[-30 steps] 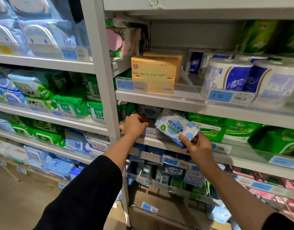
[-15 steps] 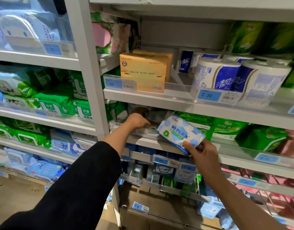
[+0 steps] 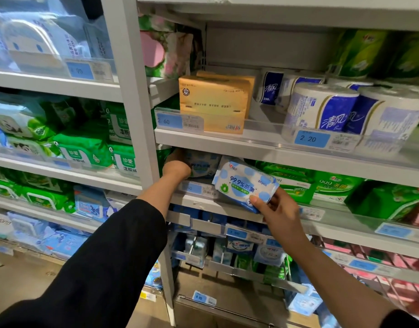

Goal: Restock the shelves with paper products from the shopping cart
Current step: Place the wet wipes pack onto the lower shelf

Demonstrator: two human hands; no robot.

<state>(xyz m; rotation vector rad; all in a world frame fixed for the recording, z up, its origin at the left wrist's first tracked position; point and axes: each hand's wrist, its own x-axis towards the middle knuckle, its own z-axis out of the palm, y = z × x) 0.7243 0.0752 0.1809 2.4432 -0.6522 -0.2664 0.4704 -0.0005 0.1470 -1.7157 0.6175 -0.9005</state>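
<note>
Head view: left hand fingers hidden.

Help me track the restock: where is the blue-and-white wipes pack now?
In the head view, the blue-and-white wipes pack is centre-right, held tilted by the right hand at the shelf edge, left of the green packs.

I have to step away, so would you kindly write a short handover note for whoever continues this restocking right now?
Left hand: reaching into the middle shelf, on a blue-and-white wipes pack on the shelf; whether it grips it cannot be told.
Right hand: grips a second blue-and-white wipes pack, tilted, in front of the shelf edge, beside the green packs.
Done: one such pack is on the shelf.
Left: place the held pack beside it. The cart is out of view.
</note>
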